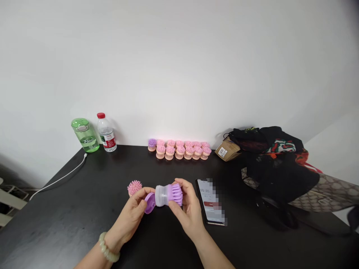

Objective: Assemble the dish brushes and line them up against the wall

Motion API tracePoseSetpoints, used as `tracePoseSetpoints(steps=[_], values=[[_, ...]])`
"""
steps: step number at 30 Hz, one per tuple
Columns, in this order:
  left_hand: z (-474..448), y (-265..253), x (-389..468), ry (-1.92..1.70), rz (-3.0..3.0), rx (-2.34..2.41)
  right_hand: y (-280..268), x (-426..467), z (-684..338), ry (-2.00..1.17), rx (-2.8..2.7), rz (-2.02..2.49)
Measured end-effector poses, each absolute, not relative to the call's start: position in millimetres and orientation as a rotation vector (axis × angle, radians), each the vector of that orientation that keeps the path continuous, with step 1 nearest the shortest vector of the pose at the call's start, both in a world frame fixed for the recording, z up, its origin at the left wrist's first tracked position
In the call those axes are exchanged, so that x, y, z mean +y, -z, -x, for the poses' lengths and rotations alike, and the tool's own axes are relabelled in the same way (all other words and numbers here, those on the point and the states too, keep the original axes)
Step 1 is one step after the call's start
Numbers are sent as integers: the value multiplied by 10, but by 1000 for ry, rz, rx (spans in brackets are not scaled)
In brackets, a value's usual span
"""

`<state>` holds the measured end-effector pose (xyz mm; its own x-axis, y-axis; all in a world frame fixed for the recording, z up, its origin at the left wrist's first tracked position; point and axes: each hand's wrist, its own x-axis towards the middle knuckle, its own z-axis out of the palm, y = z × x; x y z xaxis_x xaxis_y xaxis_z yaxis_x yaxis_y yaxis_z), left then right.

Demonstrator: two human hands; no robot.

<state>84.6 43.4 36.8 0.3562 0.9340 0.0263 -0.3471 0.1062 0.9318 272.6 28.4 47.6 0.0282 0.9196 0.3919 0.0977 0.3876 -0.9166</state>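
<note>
Over the front of the black table, my right hand (189, 209) grips a purple silicone bristle brush (168, 195) with a clear, translucent body, lying sideways with its bristles to the right. Fingers and thumb wrap around the bristle end. My left hand (133, 209) pinches a round purple cap (150, 203) between thumb and fingers, tilted beside the brush's clear end. Whether the cap is joined to the body, I cannot tell. Just behind my left hand stands a pink bristle brush (134, 188), its lower part partly hidden.
Along the wall, several pink brushes (179, 151) stand in two rows, with one purple brush (152, 144) at their left end. A phone (210, 201) lies right of my hands. Bottles (106, 136) and a white cable (64, 175) are left; a paper bag (228, 149) and dark clothing (280, 160) are right.
</note>
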Motion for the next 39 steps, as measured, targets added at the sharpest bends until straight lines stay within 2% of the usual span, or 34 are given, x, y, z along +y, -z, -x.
tracePoseSetpoints(steps=[16,39], values=[[-817,-431,404,-1103,-1043,741,-593,200,-2616,-540,-1741,820],[-778,-396,399,-1082,-905,722,-557,218,-2649,-529,-1766,867]])
